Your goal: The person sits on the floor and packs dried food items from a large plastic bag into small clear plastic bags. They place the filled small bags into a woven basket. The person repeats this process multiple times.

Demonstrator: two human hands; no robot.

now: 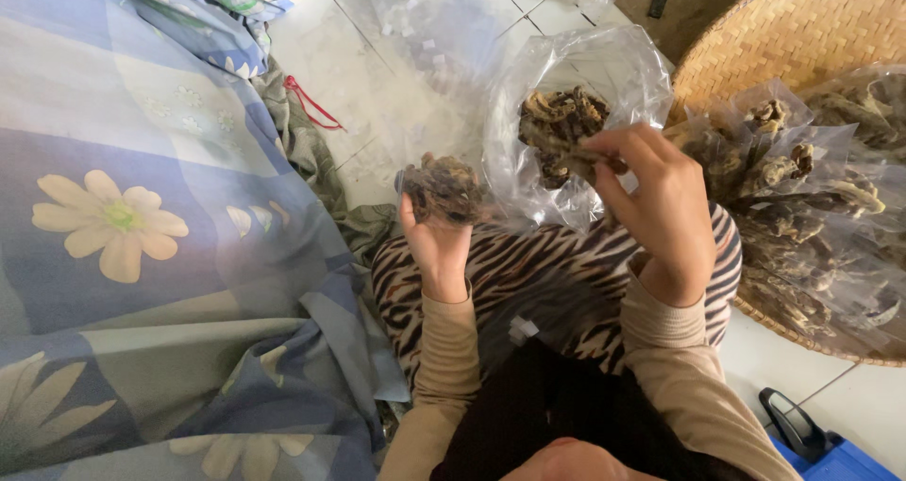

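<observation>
The left hand (pixel 436 236) was closed around a clump (pixel 444 186) of dried pieces; the right hand (pixel 656 202) pinched one piece at the mouth of the open bag (pixel 566 113) on the lap. The limp bag could sag, spilling pieces onto the floor (pixel 377 75).

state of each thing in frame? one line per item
left hand: raised, palm up, grip closed round a clump of dried pieces
right hand: fingers pinching a dried piece at the bag's mouth
clear plastic bag: open, partly filled with dried pieces
woven basket: tilted, holding filled clear packets
floral cloth: spread out, rumpled
red cord: loose on the floor tiles
</observation>
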